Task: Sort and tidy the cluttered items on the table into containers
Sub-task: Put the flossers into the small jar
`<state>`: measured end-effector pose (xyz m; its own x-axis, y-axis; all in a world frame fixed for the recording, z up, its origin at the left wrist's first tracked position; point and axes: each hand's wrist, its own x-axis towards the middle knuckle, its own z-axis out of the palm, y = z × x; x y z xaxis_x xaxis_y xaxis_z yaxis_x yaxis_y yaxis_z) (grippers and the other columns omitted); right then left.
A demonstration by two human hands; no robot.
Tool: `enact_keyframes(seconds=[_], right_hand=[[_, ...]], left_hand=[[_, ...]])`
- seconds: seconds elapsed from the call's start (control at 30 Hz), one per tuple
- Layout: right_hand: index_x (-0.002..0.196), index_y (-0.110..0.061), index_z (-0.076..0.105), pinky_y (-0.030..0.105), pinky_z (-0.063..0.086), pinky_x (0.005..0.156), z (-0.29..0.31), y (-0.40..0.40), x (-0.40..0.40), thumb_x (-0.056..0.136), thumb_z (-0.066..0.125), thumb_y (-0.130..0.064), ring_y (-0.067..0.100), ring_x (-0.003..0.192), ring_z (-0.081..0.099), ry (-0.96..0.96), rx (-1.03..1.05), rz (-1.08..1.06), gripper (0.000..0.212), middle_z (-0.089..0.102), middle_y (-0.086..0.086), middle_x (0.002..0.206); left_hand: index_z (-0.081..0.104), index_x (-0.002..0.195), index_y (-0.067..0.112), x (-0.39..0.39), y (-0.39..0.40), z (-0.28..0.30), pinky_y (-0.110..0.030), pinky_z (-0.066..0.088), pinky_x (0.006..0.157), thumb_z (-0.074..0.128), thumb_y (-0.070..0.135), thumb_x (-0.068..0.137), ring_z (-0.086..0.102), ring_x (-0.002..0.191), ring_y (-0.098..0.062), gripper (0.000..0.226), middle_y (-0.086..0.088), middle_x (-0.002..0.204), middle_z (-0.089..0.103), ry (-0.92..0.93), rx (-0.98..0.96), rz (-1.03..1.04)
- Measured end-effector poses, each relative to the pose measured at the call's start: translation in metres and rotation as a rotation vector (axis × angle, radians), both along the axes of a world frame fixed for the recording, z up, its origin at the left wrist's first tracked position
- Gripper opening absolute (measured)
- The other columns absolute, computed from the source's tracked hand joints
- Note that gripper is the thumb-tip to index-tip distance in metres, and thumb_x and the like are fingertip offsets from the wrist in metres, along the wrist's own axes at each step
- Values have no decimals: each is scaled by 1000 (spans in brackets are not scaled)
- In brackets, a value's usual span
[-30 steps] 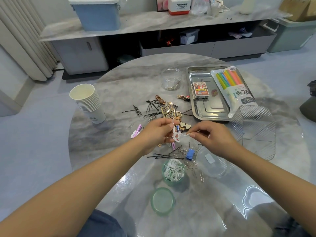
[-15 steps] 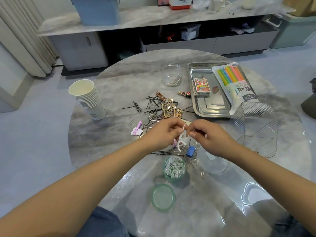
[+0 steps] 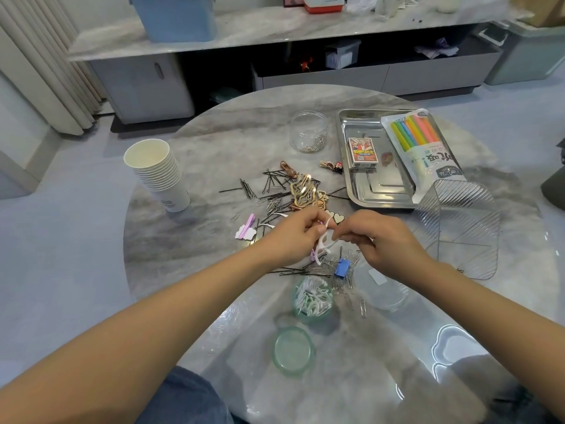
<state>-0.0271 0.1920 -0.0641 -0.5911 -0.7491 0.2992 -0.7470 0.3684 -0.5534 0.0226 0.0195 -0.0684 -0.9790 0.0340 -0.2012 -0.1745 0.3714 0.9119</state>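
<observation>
Both hands have drawn close together over the clutter since a second ago, when they stood apart with the white pieces stretched between them; now at far left a cup stack (image 3: pixel 154 172) stands on the table (image 3: pixel 195 142); near it lie purple clips (image 3: pixel 245 230) and scattered hairpins (image 3: pixel 272 185); the left hand (image 3: pixel 293 235), fingers curled, pinches white picks (image 3: pixel 324 243) against the right hand (image 3: pixel 382 240), which pinches the same bunch from the other side; the picks hang above a blue binder clip (image 3: pixel 341 267) and loose paper clips (image 3: pixel 348 289); just nearer the person, a green jar (image 3: pixel 313 298) holds more white picks, its lid (image 3: pixel 293 350) lying in front; farther back a clear jar (image 3: pixel 308 131) stands beside a steel tray (image 3: pixel 367 191) holding a card box (image 3: pixel 363 153) and a straw pack (image 3: pixel 422 142); a clear ribbed bin (image 3: pixel 458 228) lies at right
</observation>
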Motion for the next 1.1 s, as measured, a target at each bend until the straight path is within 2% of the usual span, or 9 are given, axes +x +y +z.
enact_keyframes(seconds=[0.13,0.23,0.3,0.4,0.47,0.6,0.77,0.97,1.1], right_hand=[[84,-15,71,13,40,66,3,0,-4,78,53,-7,8,76,53,4,80,23,21,64,0,75],[87,-15,72,16,40,64,7,0,-7,82,58,-8,8,72,56,-8,146,12,16,67,0,75],[88,-18,71,14,42,64,10,0,-7,86,62,-6,5,65,59,-95,170,-21,15,68,-3,72],[77,-28,66,9,45,62,10,1,-8,87,61,-6,0,60,60,-305,107,-94,25,65,-11,64],[74,-32,65,16,50,61,10,1,-9,88,60,-4,-1,58,60,-432,47,-123,31,66,-12,62],[77,-18,66,16,50,58,10,0,-7,89,56,2,2,58,61,-633,-46,-110,26,67,-9,60],[81,-11,62,18,50,57,10,-1,-5,92,49,5,7,59,61,-787,-111,-77,23,66,4,67],[86,-5,57,21,52,62,4,-4,1,93,50,-2,9,63,63,-873,-155,-65,10,66,-1,64],[84,-4,56,21,49,57,5,-3,0,93,46,-1,14,61,59,-1107,-183,-41,14,63,7,68]], left_hand=[[56,99,14,3,3,3,-13,38,55,45,5,97,45,49,5,15,9,68,50,55,1,-52],[58,96,16,4,6,-1,-22,43,60,48,3,95,48,54,-3,17,9,70,55,99,27,-16],[59,94,18,4,7,-4,-27,46,63,49,3,95,50,56,-6,18,8,73,58,99,49,12],[60,96,16,3,6,-3,-20,45,57,47,1,96,52,52,-1,20,0,78,59,54,165,65],[61,97,13,2,3,2,-15,43,52,44,-1,97,50,49,-3,22,-7,78,57,10,266,90],[59,94,11,2,3,5,-12,38,48,40,-2,98,47,47,0,23,-7,74,55,-51,427,110],[57,92,13,3,6,1,-24,40,63,35,-3,99,48,69,-16,28,-9,79,55,-105,567,126],[57,102,8,1,0,5,-22,51,70,40,-4,97,55,74,-16,22,-8,83,58,-139,624,120],[57,98,8,3,-9,8,-24,56,72,45,-7,93,59,77,-16,20,-8,86,59,-206,726,23]])
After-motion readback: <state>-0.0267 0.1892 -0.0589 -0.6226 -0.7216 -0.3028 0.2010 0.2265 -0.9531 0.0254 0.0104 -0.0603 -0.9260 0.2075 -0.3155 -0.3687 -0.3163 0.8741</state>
